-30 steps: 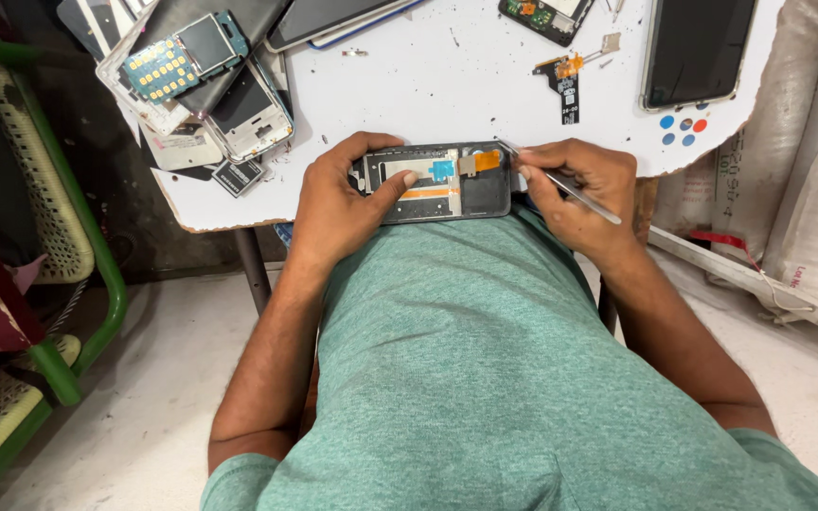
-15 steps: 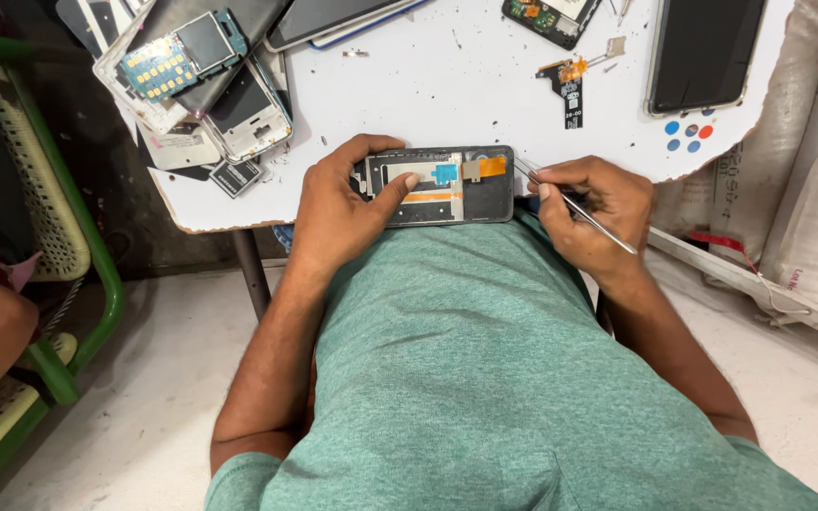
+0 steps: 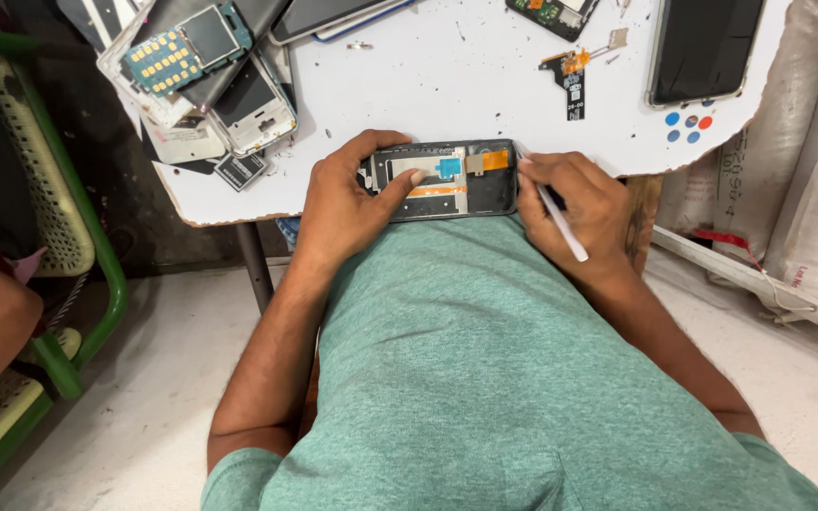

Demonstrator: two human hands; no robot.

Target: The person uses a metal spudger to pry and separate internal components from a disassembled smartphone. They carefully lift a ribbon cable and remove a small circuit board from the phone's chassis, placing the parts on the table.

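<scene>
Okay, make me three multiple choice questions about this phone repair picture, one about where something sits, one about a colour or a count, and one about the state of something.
1. Where does the black intact smartphone lie?
A. far right of the white table
B. on the floor
C. on the green chair

2. How many coloured dot stickers sit near the table's right edge?
A. one
B. two
C. five

3. What state is the dark opened phone frame in?
A. closed with its back cover on
B. open, inner parts exposed
C. wrapped in plastic

Answers:
1 A: it rests screen up near the upper right edge.
2 C: four blue and one red show.
3 B: the left hand steadies it while the right hand holds a thin white tool beside the exposed orange ribbon.
</scene>
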